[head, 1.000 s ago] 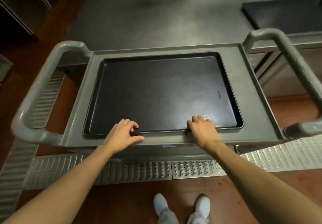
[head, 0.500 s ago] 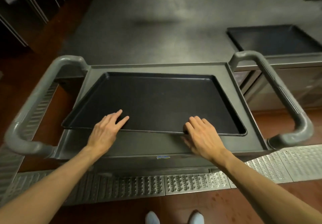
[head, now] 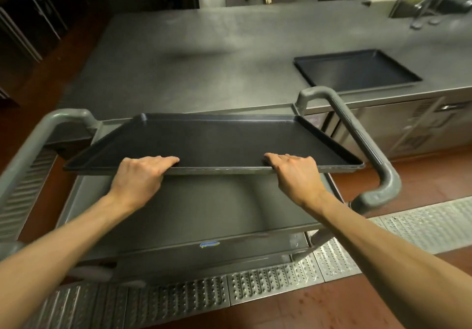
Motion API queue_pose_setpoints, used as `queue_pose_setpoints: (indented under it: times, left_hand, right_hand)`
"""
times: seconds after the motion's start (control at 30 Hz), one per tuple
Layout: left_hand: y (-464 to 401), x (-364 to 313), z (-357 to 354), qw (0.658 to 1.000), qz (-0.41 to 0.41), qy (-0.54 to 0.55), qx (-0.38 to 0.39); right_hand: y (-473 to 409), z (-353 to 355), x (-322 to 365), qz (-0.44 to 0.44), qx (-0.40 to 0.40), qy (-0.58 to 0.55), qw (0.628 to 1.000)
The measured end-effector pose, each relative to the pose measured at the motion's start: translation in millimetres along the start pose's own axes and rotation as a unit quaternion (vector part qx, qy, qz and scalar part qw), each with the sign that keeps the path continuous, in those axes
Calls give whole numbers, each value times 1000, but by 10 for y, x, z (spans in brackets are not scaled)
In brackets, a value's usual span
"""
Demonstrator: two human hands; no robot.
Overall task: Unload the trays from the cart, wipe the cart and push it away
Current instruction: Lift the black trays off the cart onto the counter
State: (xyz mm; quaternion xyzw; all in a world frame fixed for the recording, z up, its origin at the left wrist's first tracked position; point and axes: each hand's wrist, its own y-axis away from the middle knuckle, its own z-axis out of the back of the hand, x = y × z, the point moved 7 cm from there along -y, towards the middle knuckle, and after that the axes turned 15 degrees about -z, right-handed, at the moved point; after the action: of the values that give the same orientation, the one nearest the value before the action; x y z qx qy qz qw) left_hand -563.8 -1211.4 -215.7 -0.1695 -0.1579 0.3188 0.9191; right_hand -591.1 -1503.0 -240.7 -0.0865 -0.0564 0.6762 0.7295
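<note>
A black rectangular tray (head: 217, 142) hangs level above the grey cart (head: 204, 213), held by its near edge. My left hand (head: 139, 175) grips that edge left of centre, fingers curled over the rim. My right hand (head: 296, 175) grips the same edge right of centre. The cart's top shelf beneath the tray is bare grey metal. A second black tray (head: 355, 70) lies on the steel counter (head: 204, 55) at the right.
The cart's grey handles (head: 357, 134) rise on both sides of the tray. The long steel counter stands just behind the cart. Perforated metal floor grating (head: 255, 285) runs under the cart over red tile. Dark racks line the far left.
The tray was flat in the cart; both hands took its near edge and raised it clear of the shelf. My view has lifted toward the counter.
</note>
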Motion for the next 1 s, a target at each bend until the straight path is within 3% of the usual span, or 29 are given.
queue_pose_setpoints:
  times: [0.27,0.53,1.0]
  left_hand:
    - [-1238,-538,558,993,-63,-37,-98]
    - [-2458,-1328,554,980,-93,-31,-172]
    - [-4750,-2042,-673,985,-91,1,-144]
  right_hand:
    - [-89,938,-1101,-11,-116,15,993]
    - [-123,1436,-2476,-46,-182,43,981]
    - [-1153,935,-4727,-85,-176,91,977]
